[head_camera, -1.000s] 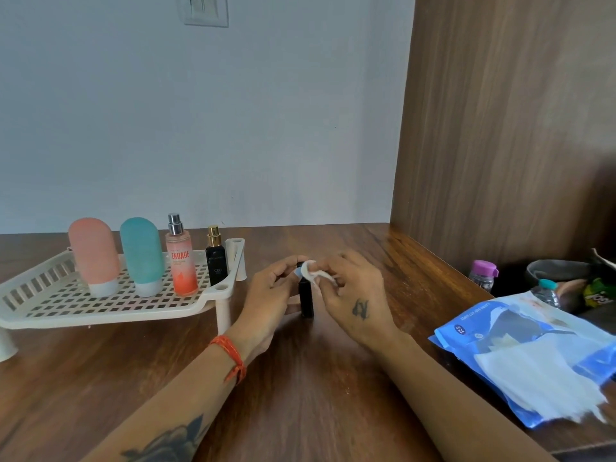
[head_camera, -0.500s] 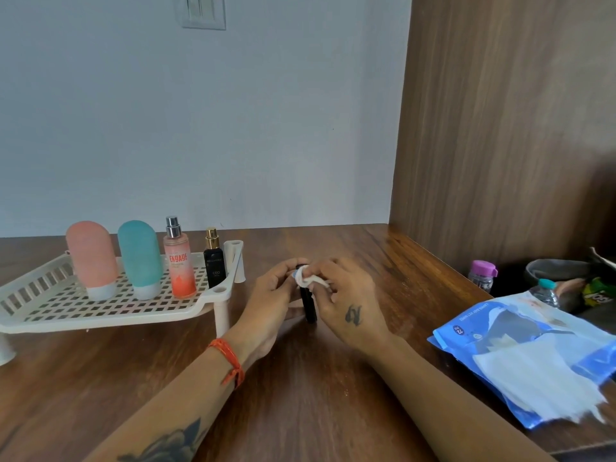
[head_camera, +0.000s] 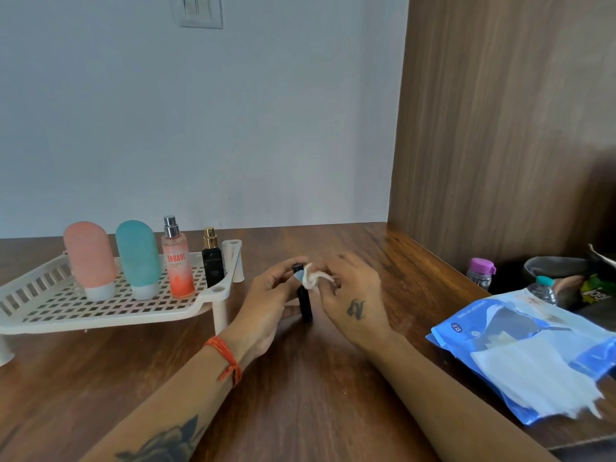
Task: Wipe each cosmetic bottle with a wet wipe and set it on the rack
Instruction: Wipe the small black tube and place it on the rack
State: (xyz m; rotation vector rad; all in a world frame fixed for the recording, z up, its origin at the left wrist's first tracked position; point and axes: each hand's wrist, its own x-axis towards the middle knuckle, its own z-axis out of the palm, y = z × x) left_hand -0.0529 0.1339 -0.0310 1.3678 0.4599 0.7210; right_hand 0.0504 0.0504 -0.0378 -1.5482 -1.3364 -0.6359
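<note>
A brown wooden table (head_camera: 320, 411) fills the lower frame, against a pale wall (head_camera: 233, 128) carrying a switch plate (head_camera: 201, 10) at the top. A wood-grain panel (head_camera: 500, 128) stands at the right. At the right edge sit a small purple-capped bottle (head_camera: 480, 272), a teal-capped bottle (head_camera: 544, 290), a grey bowl (head_camera: 555, 266) and a green packet (head_camera: 596, 290)

Four bottles stood on one white rack (head_camera: 110, 311): a pink tube (head_camera: 89, 258), a teal tube (head_camera: 137, 256), one orange spray (head_camera: 177, 261) and one black perfume (head_camera: 212, 266). A fifth, slim black bottle (head_camera: 305, 303) stood between two hands. One blue wipe pack (head_camera: 526, 355) lay nearby.
</note>
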